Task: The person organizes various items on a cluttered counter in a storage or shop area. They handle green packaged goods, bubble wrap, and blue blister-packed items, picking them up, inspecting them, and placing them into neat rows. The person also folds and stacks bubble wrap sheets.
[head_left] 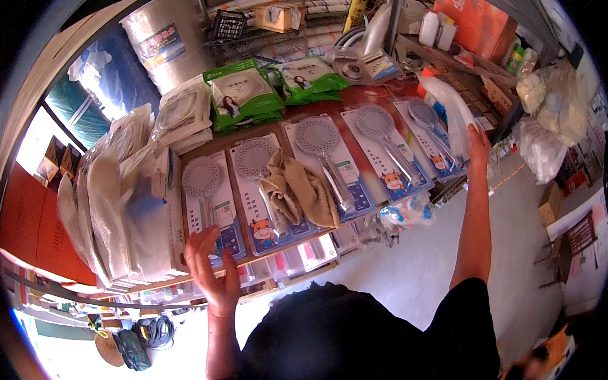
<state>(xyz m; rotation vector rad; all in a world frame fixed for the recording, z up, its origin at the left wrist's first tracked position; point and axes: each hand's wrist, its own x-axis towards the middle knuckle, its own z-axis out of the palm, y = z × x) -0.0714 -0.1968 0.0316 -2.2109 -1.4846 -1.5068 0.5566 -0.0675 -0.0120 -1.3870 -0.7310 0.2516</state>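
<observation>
Several handheld shower heads in blister card packs lie in a row on the table. My left hand [211, 271], fingers apart, is at the lower left corner of the leftmost shower head pack [203, 181] and holds nothing. Across the second shower head pack [253, 161] and the third shower head pack [317, 137] lies a crumpled tan cloth [296, 190]. Farther right are a fourth shower head pack [374, 122] and a fifth shower head pack [424, 115]. My right hand [478, 146] grips the near end of a white curved item in clear plastic [449, 99].
White plastic-wrapped items [106, 217] stand at the left end. Behind the row lie green-and-white packets [243, 94] and bagged coiled hoses [183, 111]. An orange-red box [471, 21] stands at the back right. Boxed goods sit on a shelf [296, 260] below the table edge.
</observation>
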